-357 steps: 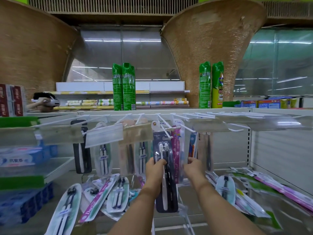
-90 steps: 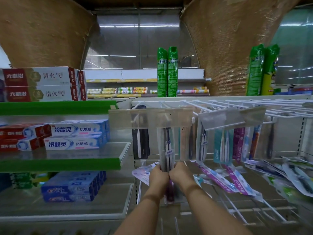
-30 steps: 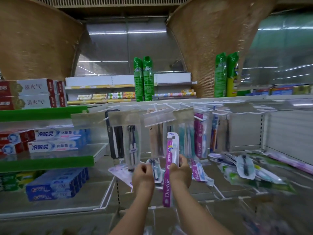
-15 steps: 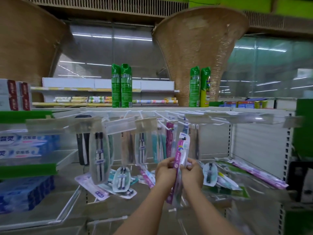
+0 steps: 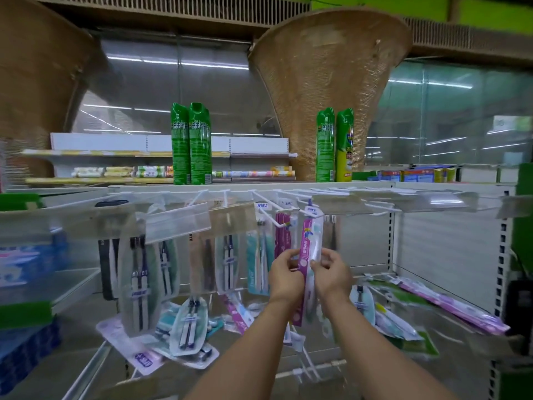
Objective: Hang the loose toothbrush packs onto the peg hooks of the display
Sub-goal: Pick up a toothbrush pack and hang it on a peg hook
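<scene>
"So where is the pack at this moment?"

"Upright between both hands. The left hand [image 5: 284, 274] pinches the left edge of the purple toothbrush pack [image 5: 311, 243] and the right hand [image 5: 333, 272] pinches its right edge, so each grip is closed on the pack. Its header is up by a white peg hook [image 5: 291, 209]; whether the hole is already over the tip cannot be told."

"How should the person finish it?"

"Probably by keeping the card square to the wire, guiding the hole onto the tip, then sliding it back beside the matching purple packs [image 5: 281, 235] hanging just left."

"What is in the way?"

"A clear price-label holder [image 5: 334, 204] sits just right of the header and could catch it. Many loose packs [image 5: 189, 332] lie on the lower shelf [image 5: 86, 321], near and left, not yet hung."
</scene>
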### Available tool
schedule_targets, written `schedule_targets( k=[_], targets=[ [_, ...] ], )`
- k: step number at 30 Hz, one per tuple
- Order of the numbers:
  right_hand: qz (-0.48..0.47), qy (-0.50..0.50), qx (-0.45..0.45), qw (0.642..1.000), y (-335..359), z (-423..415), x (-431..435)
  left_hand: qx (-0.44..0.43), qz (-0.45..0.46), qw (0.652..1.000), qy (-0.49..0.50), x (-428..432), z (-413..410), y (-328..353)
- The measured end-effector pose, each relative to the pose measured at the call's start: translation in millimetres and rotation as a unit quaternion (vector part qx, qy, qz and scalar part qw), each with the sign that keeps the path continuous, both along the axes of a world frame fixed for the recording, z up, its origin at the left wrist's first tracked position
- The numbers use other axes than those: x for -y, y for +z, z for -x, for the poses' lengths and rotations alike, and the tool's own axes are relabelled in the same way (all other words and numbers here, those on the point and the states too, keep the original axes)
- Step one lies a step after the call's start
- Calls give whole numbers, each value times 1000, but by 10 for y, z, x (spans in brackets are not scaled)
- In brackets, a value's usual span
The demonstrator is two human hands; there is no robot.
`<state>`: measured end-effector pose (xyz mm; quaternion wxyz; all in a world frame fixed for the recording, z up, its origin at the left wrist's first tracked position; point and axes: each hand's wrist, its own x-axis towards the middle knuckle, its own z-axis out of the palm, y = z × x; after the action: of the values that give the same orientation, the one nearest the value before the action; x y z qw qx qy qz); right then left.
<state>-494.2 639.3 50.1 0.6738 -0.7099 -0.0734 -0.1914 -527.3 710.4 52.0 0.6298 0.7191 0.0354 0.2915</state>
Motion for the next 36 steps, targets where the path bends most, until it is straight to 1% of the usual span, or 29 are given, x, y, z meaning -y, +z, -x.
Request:
schedule_targets(
  k=[5, 10, 13, 16, 18, 20, 22, 24, 28, 30, 33, 36],
  targets=[
    [16, 16, 28, 999, 59, -156, -7, -2, 21, 1000, 2, -12, -147, 33],
    [73, 43, 49, 995, 122, -201, 75, -9, 31, 999, 14, -22, -188, 7],
    [92, 49, 42, 994, 88, -229, 79, -17, 38, 999, 9, -44, -222, -70],
    [131, 51, 40, 989, 63, -251, 57, -23, 32, 999, 14, -72, -231, -87],
    [139, 45, 43, 988, 49, -281, 21, -21, 46, 999, 17, -99, -220, -77],
    [156, 17, 37, 987, 37, -334, -22, -19, 64, 998, 12, -135, -220, -88],
    [175, -4, 34, 984, 31, -394, -62, -35, 69, 997, 29, -202, -208, -126],
    [197, -16, 28, 980, 58, -426, -88, -61, 54, 995, 62, -304, -183, -190],
    [211, -15, 16, 977, 60, -496, -137, -131, 22, 984, 121, -551, -178, -371],
    [215, -17, 19, 976, -13, -517, -191, -168, 9, 977, 128, -628, -207, -454],
    [205, -40, -1, 978, -153, -442, -248, -206, -26, 970, 128, -677, -259, -564],
    [233, -64, 4, 970, -331, -331, -274, -230, -73, 956, 164, -722, -298, -661]
  ],
)
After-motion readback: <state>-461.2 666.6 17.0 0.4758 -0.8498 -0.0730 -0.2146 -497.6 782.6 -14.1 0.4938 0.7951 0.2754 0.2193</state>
